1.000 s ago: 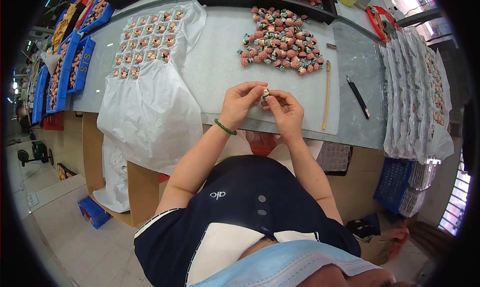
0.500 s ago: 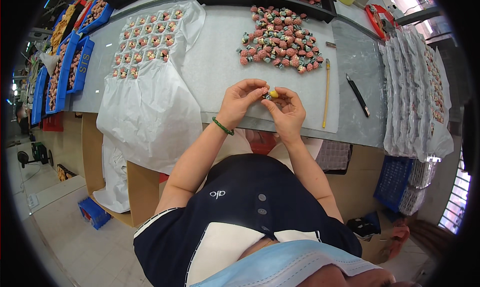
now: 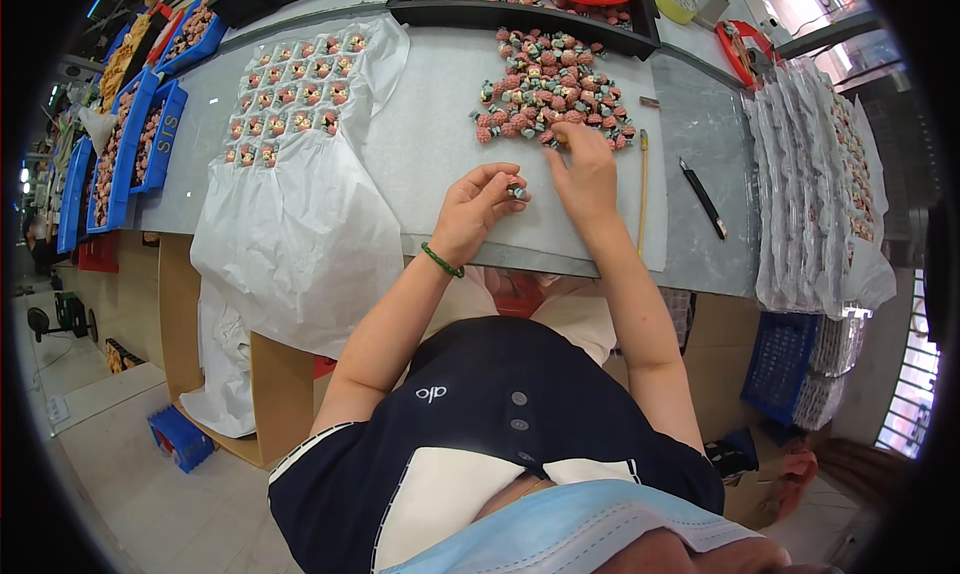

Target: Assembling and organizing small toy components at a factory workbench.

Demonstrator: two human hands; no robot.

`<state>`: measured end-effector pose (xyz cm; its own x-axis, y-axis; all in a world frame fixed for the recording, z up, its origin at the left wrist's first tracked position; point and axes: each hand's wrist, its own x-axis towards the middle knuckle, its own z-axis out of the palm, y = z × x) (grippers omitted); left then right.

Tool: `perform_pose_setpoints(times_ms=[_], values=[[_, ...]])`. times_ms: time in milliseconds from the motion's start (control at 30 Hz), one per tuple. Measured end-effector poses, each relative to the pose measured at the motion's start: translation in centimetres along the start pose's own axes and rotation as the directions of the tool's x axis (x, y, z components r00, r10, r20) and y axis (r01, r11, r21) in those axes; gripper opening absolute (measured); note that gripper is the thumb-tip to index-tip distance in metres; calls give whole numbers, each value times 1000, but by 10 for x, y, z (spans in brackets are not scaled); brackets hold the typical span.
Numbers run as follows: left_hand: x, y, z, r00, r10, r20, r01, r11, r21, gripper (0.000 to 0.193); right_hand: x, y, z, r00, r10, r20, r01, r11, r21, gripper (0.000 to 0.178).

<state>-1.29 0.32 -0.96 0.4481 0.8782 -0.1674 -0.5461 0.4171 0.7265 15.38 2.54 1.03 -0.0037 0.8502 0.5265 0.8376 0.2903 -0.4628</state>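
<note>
My left hand is closed on a small figurine with a grey-green lower part, held above the pale work sheet; the fingers hide much of it. Further forward, my right hand reaches to the near edge of a heap of figurines with bumpy pinkish-red heads. Its thumb and forefinger close around one figurine there, partly covered by the fingertips. To the left, a tray of figurines set in rows lies on white tissue paper.
Right of the heap lie a thin yellow stick and a black pen-like tool. A stack of filled clear trays stands at the right. At the back is a black tray with red dishes; blue bins line the left.
My right hand has moved away from my left, forward to the heap's near edge. The yellow piece between the hands is no longer visible. The left hand keeps its figurine.
</note>
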Motion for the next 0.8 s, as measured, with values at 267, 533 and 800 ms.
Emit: perform_pose_setpoints(times_ms=[267, 533, 800], values=[[-1, 4, -1, 1000, -2, -12, 2, 1000, -14, 26, -11, -12, -5, 996, 76, 45, -75, 997, -30, 19], [-2, 1, -1, 1000, 16, -26, -16, 1000, 26, 25, -9, -17, 4, 997, 76, 7, -75, 994, -80, 21], [-1, -5, -3, 999, 13, -31, -13, 999, 30, 23, -9, 1, 11, 997, 49, 61, -49, 999, 7, 20]])
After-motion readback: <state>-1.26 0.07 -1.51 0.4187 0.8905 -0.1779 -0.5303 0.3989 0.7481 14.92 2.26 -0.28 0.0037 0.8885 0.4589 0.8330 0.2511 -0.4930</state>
